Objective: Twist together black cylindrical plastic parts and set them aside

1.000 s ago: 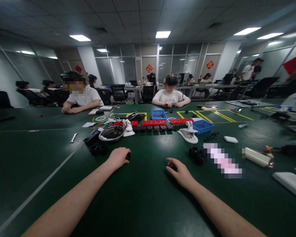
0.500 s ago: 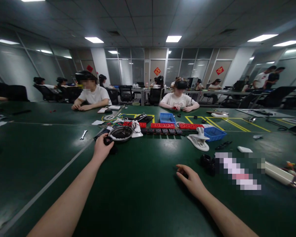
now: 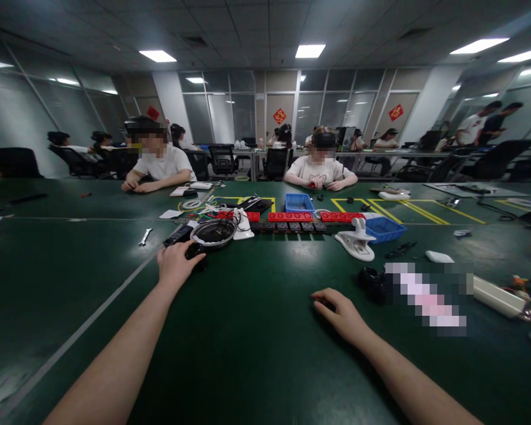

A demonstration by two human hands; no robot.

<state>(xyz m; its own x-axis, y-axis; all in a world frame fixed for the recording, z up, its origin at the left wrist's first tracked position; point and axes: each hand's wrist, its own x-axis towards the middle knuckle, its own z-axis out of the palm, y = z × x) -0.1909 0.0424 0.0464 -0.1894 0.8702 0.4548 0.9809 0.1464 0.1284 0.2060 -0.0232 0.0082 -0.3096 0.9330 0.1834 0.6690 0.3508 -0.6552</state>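
My left hand (image 3: 176,265) reaches forward to the left of centre, thumb and fingers curved around a small black rounded object (image 3: 195,252). Its exact kind I cannot make out, and the hand hides part of it. Just beyond it sits a round metal-rimmed dish (image 3: 213,241) with dark cables in it. To the left of the dish lies a black box-like device (image 3: 177,235). My right hand (image 3: 340,310) rests low over the green table (image 3: 256,330), fingers loosely bent, thumb apart, nothing in its grasp. Nearest to it on the right is a black rounded item (image 3: 371,282).
Red socket strips (image 3: 291,216) and black sockets (image 3: 294,226) line the middle. Around them stand a white clip base (image 3: 357,241), blue trays (image 3: 384,231) and a white stand (image 3: 242,225). A wrench (image 3: 146,237) lies left. Two people sit opposite.
The view has tipped slightly downward. My left hand, still around the black object, has shifted a little left, away from the dish. My right hand has stayed nearly in place.
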